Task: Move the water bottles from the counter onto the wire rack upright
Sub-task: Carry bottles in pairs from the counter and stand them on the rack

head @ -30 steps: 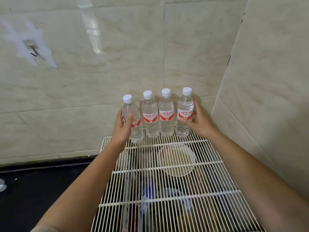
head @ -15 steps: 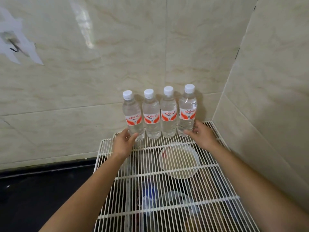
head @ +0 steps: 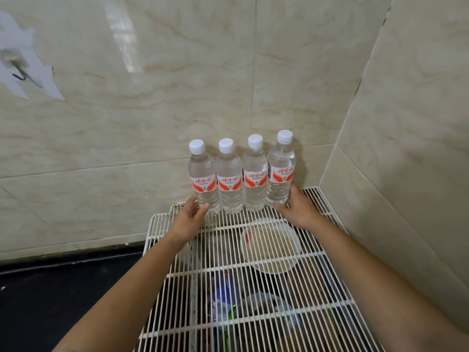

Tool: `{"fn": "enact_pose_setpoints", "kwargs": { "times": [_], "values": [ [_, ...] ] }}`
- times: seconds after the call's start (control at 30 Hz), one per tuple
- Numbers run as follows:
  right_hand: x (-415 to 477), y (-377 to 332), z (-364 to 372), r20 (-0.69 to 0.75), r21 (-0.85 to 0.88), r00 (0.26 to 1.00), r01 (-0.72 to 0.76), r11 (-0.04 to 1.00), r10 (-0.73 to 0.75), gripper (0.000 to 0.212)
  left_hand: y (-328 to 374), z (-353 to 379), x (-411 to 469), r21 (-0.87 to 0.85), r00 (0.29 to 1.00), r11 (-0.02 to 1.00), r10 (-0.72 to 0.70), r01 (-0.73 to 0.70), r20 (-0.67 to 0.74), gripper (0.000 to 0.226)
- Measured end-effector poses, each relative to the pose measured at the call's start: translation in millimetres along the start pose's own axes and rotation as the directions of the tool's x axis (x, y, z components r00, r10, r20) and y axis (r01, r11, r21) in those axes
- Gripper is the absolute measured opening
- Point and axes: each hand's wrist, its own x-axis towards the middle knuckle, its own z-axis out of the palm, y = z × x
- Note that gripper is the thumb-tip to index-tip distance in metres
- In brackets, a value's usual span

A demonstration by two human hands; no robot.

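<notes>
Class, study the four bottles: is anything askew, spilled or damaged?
Nothing among the water bottles: all four stand upright, capped, in a row at the back of the wire rack. Only the wall hook, upper left, sits in torn white patches.

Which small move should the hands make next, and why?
Probably let go and draw back: all four bottles stand upright on the wire rack, the left hand holds the leftmost bottle low, the right hand the rightmost bottle.
</notes>
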Motion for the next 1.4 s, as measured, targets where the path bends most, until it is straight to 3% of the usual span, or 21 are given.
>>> {"fn": "enact_pose_setpoints", "kwargs": {
  "times": [0.1, 0.17, 0.27, 0.37, 0.47, 0.67, 0.77, 0.93, 1.07, 1.4],
  "values": [
    [-10.9, -7.0, 4.7, -0.276, -0.186, 0.961, -0.053, 0.981, 0.000, 0.099, 4.5, -1.3, -8.7, 0.222, 0.992, 0.971, 0.105, -0.088, -0.066, 0.059],
    [-22.1, -16.0, 1.6, -0.425, -0.332, 0.887, 0.036, 0.942, -0.184, 0.089, 6.5, -5.4, -18.0, 0.480, 0.960, 0.869, 0.228, -0.125, -0.163, 0.066],
    [-31.0, -27.7, -7.6, -0.448, -0.437, 0.813, 0.165, 0.884, -0.373, 0.080, 15.5, -21.8, -41.7, 0.660, 0.892, 0.741, 0.372, -0.119, -0.257, 0.067],
    [-36.1, -45.2, -12.0, -0.407, -0.521, 0.750, 0.278, 0.807, -0.521, 0.086, 28.8, -41.2, -76.9, 0.738, 0.821, 0.673, 0.449, -0.050, -0.353, 0.071],
    [-44.6, -64.8, -0.8, -0.351, -0.554, 0.677, 0.407, 0.726, -0.647, 0.089, 30.1, -55.3, -123.8, 0.759, 0.794, 0.649, 0.435, 0.051, -0.426, 0.073],
    [-71.3, -100.8, 73.9, -0.209, -0.419, 0.598, 0.660, 0.623, -0.774, 0.087, -14.1, -72.7, -241.1, 0.687, 0.699, 0.657, 0.331, 0.312, -0.634, 0.070],
    [-98.1, -129.7, 121.2, -0.112, -0.331, 0.587, 0.739, 0.587, -0.802, 0.086, -38.5, -89.5, -301.7, 0.640, 0.645, 0.633, 0.276, 0.436, -0.712, 0.071],
    [-170.3, -195.8, 194.3, -0.007, -0.251, 0.493, 0.842, 0.478, -0.870, 0.081, -67.5, -144.7, -400.6, 0.579, 0.535, 0.577, 0.269, 0.576, -0.801, 0.073],
    [-240.9, -247.6, 254.2, 0.053, -0.200, 0.428, 0.890, 0.410, -0.902, 0.078, -96.0, -195.3, -477.0, 0.512, 0.462, 0.556, 0.242, 0.655, -0.853, 0.073],
    [-398.2, -375.5, 445.2, 0.241, -0.162, 0.283, 0.955, 0.249, -0.928, 0.074, -199.6, -350.8, -642.8, 0.406, 0.399, 0.561, 0.142, 0.721, -0.906, 0.074]
  ]
}}
